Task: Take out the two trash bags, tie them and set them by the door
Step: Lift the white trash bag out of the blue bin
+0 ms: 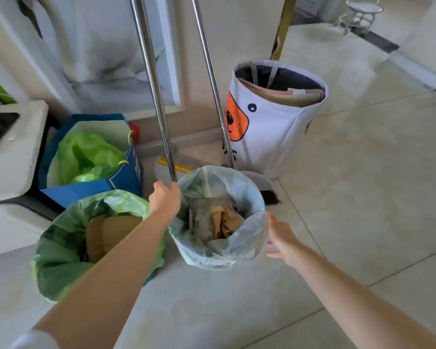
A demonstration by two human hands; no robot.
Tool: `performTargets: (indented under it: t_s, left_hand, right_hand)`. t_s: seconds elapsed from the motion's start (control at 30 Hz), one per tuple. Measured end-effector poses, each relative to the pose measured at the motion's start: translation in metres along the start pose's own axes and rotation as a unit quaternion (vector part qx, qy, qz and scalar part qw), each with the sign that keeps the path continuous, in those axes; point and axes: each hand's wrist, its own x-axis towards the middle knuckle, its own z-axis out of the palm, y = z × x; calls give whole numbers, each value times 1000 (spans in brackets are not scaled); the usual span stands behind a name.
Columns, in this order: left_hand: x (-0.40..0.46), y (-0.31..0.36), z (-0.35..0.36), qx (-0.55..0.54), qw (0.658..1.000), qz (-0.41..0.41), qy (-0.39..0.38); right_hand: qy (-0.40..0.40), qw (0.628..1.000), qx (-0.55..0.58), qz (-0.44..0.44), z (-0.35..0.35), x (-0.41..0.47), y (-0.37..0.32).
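Two lined bins stand on the floor in front of me. The right one carries a pale translucent trash bag holding crumpled brown paper. The left one carries a green trash bag with cardboard inside. My left hand is at the far left rim of the pale bag, fingers curled there beside a metal pole; what it grips is hidden. My right hand hovers just off the bag's right rim, fingers spread, holding nothing.
Two metal poles of a broom and dustpan rise right behind the pale bag. A white fabric hamper stands behind on the right. A blue paper bag with green plastic sits behind on the left, beside a white appliance.
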Motion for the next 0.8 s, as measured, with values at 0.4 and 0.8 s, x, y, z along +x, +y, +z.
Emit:
performTargets:
  t_s: [0.4, 0.8]
  left_hand:
    - [54, -17, 11, -58, 989, -111, -84]
    - [0, 9, -16, -34, 998, 47, 23]
  right_hand:
    - [-92, 981, 165, 36, -7, 9, -16]
    - [20, 977, 72, -198, -5, 14, -51]
